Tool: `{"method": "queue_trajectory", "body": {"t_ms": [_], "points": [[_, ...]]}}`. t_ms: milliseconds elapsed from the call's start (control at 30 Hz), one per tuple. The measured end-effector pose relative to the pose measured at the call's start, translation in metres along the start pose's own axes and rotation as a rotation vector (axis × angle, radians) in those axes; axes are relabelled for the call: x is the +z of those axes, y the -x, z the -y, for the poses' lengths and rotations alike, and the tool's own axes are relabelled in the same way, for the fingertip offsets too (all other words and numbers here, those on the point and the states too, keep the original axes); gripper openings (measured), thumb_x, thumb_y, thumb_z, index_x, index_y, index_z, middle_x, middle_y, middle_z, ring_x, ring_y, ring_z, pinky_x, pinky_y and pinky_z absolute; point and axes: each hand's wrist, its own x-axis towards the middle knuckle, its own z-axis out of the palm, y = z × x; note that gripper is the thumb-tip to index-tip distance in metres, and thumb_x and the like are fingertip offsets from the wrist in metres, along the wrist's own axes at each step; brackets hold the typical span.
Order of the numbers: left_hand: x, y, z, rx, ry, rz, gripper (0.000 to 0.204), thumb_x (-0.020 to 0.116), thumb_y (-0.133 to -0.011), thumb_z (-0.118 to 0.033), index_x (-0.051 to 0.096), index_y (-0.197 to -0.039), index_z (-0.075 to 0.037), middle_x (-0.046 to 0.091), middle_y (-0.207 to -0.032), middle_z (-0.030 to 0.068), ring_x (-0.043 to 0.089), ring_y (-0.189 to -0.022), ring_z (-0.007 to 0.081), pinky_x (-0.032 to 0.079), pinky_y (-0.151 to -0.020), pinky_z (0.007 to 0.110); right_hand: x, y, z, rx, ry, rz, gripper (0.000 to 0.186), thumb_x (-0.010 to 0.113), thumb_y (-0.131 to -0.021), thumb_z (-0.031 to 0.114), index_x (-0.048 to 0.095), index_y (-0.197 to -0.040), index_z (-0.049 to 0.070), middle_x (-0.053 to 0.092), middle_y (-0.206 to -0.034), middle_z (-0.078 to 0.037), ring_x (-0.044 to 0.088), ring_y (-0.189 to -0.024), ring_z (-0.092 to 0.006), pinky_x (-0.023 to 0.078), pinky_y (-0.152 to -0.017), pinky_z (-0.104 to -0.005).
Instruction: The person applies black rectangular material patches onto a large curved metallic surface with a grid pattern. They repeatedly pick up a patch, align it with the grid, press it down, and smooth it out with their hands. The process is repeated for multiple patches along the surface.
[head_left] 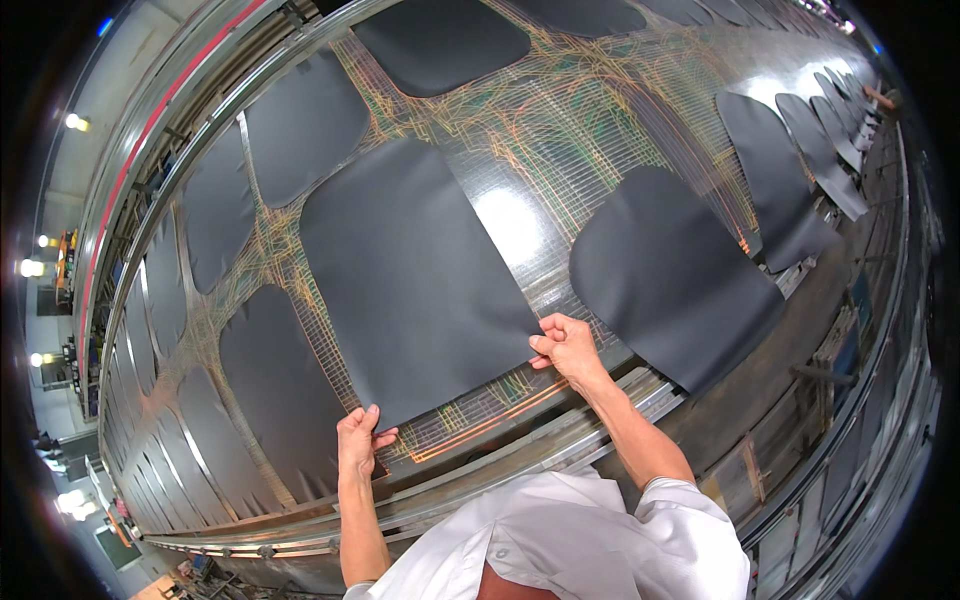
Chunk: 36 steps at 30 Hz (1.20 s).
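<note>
Black sheet [410, 270] in the centre of the frame, extending upward from the fingers, left hand [357, 440] with thumb and fingers clamped on the sheet's lower left corner, right hand [567, 350] likewise on its lower right corner, line-covered table [470, 165] beneath.

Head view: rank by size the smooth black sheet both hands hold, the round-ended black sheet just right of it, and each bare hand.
1. Held black sheet
2. Round-ended black sheet
3. Left hand and right hand: too alike to rank
</note>
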Motion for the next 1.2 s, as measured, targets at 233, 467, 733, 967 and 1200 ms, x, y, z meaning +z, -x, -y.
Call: {"method": "queue_trajectory", "body": {"t_ms": [233, 467, 733, 967, 1200], "points": [[-0.003, 0.019, 0.022, -0.103, -0.006, -0.010, 0.023, 0.067, -0.095, -0.021, 0.060, -0.082, -0.003, 0.068, -0.080, 0.0095, 0.070, -0.062, 0.0233, 0.061, -0.052, 0.028, -0.016, 0.014, -0.012, 0.037, 0.090, -0.002, 0.017, 0.069, -0.086, 0.002, 0.061, -0.099, -0.007, 0.065, -0.073, -0.008, 0.066, -0.060, -0.0138, 0.056, -0.050, -0.0258], [0.005, 0.023, 0.046, -0.138, -0.007, -0.019, 0.025, 0.068, -0.094, -0.021, 0.055, -0.078, -0.007, 0.061, -0.072, 0.0039, 0.071, -0.063, 0.0248, 0.062, -0.054, 0.030, -0.027, 0.028, -0.010, 0.113, 0.104, -0.046, 0.014, 0.069, -0.088, 0.005, 0.063, -0.093, -0.007, 0.067, -0.074, -0.011, 0.068, -0.060, -0.0157, 0.055, -0.049, -0.0260], [0.006, 0.028, 0.050, -0.152, -0.024, -0.033, 0.031, 0.069, -0.093, -0.023, 0.052, -0.073, -0.008, 0.057, -0.067, 0.0025, 0.071, -0.061, 0.0242, 0.062, -0.052, 0.030, -0.033, 0.032, -0.013, 0.121, 0.130, -0.053, 0.015, 0.070, -0.088, 0.007, 0.063, -0.091, -0.006, 0.067, -0.072, -0.011, 0.066, -0.058, -0.0137, 0.054, -0.047, -0.0257], [0.011, 0.031, 0.055, -0.161, -0.068, -0.063, 0.032, 0.071, -0.092, -0.023, 0.052, -0.072, -0.008, 0.056, -0.065, 0.0014, 0.070, -0.058, 0.0230, 0.061, -0.050, 0.029, -0.035, 0.037, -0.015, 0.156, 0.220, -0.090, 0.017, 0.072, -0.086, 0.010, 0.062, -0.084, -0.004, 0.066, -0.068, -0.010, 0.064, -0.055, -0.0119, 0.051, -0.045, -0.0251], [0.010, 0.028, 0.062, -0.163, -0.060, -0.129, 0.027, 0.071, -0.092, -0.018, 0.054, -0.073, -0.007, 0.058, -0.065, 0.0016, 0.069, -0.057, 0.0213, 0.060, -0.049, 0.029, -0.033, 0.038, -0.008, 0.210, 0.278, -0.115, 0.019, 0.073, -0.086, 0.011, 0.061, -0.077, -0.002, 0.065, -0.063, -0.009, 0.061, -0.049, -0.0104, 0.048, -0.042, -0.0247]]}}
